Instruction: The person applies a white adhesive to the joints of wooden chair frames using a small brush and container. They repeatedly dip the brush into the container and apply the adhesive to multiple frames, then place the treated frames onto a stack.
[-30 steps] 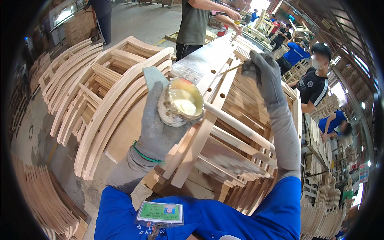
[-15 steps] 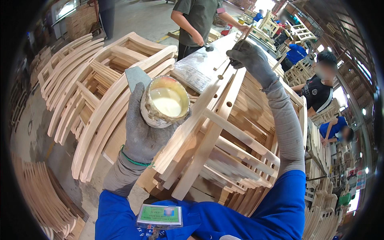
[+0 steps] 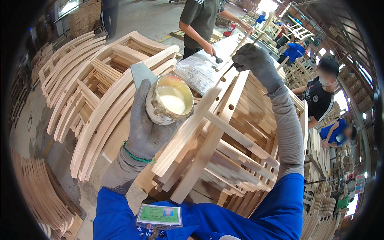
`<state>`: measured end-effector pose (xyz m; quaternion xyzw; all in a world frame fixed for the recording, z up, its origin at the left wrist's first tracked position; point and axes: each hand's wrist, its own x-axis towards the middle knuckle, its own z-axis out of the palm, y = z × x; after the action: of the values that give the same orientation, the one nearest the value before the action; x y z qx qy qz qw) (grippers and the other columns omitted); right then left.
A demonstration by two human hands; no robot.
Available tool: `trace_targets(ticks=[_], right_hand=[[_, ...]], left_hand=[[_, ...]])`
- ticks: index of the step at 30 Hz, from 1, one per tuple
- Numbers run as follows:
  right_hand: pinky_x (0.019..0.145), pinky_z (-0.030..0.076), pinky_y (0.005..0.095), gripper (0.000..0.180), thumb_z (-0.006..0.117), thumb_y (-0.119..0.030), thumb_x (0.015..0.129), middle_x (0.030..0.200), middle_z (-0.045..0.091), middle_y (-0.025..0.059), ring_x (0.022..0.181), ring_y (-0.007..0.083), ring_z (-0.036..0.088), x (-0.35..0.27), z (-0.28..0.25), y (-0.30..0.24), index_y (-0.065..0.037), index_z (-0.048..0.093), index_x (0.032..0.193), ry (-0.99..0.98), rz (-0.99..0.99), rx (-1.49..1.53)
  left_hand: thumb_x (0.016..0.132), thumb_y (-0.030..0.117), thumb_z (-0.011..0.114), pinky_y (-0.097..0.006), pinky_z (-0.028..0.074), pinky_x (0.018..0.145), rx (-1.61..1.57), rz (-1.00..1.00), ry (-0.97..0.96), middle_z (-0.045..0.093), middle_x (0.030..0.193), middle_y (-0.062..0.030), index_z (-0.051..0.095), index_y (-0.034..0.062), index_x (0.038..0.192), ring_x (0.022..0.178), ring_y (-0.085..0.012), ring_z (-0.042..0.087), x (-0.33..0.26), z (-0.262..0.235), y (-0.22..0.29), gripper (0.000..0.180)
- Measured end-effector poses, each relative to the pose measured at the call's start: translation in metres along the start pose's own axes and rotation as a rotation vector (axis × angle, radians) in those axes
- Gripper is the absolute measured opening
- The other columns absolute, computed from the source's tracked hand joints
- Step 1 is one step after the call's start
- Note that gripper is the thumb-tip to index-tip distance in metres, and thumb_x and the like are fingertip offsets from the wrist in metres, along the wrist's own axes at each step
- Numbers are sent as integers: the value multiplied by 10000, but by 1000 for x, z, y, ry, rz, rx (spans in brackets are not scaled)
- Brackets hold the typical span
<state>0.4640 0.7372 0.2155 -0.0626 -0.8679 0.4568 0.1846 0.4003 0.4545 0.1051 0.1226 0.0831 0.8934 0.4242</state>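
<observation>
I saw a big stack of wooden chair frames (image 3: 224, 160) filling the middle of the view, pale rails and slats piled on one another, their drilled rails running up and away from me. To its left lay a second stack of curved frames (image 3: 100, 92), and more curved pieces (image 3: 36, 196) sat on the floor at the lower left. A sheet of smeared paper (image 3: 200, 70) rested on the far end of the middle stack.

Both my hands wore grey gloves, with blue sleeves at the lower edge. My left hand (image 3: 146, 124) was closed around a small round tub (image 3: 170, 102) (its rim crusted, pale glue inside), holding it tilted toward me just over the near left edge of the middle stack. A flat grey scraper (image 3: 140, 74) stuck up behind the tub, pinned by the same hand. My right hand (image 3: 254, 60) was clenched at the far top of the stack, gripping a thin tool; I could not tell what kind, as only a dark sliver showed beside the glove.

Across the stack a person in a dark shirt (image 3: 202, 20) pressed a hand with a small dark knob (image 3: 218, 59) on the paper. Other workers (image 3: 320, 100) sat at the right. A green badge (image 3: 159, 216) hung at my chest.
</observation>
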Motion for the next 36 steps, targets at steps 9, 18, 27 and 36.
trace_targets(ticks=[9, 18, 27, 36], right_hand=[[746, 548, 263, 184, 675, 67, 743, 864, 656, 124, 827, 187, 656, -79, 33, -62, 35, 581, 898, -39, -139, 425], [725, 570, 292, 117, 578, -2, 854, 878, 643, 166, 825, 212, 657, -99, 47, -52, 60, 559, 951, 96, -41, 794], [744, 575, 284, 231, 492, -133, 934, 946, 627, 169, 844, 235, 655, -106, 43, -4, 52, 529, 1068, 105, 287, 1173], [585, 558, 222, 232, 490, -206, 946, 799, 629, 111, 640, 121, 619, -36, -19, 23, 9, 565, 990, 281, 107, 960]], left_hand=[[972, 422, 315, -486, 380, 1024, 112, -15, -14, 458, 1302, -132, 355, 119, 1353, 1213, -277, 457, 0, 7, -10, 489], [968, 427, 340, -486, 420, 981, 60, -128, -127, 499, 1236, -115, 432, 105, 1278, 1141, -263, 505, -7, 40, -24, 456], [956, 471, 350, -478, 429, 969, 97, -196, -155, 515, 1217, -107, 453, 119, 1264, 1126, -255, 516, 15, 32, -33, 479], [947, 469, 379, -435, 432, 963, 117, -203, -132, 520, 1193, -102, 428, 112, 1258, 1121, -238, 515, 47, 33, -25, 477]])
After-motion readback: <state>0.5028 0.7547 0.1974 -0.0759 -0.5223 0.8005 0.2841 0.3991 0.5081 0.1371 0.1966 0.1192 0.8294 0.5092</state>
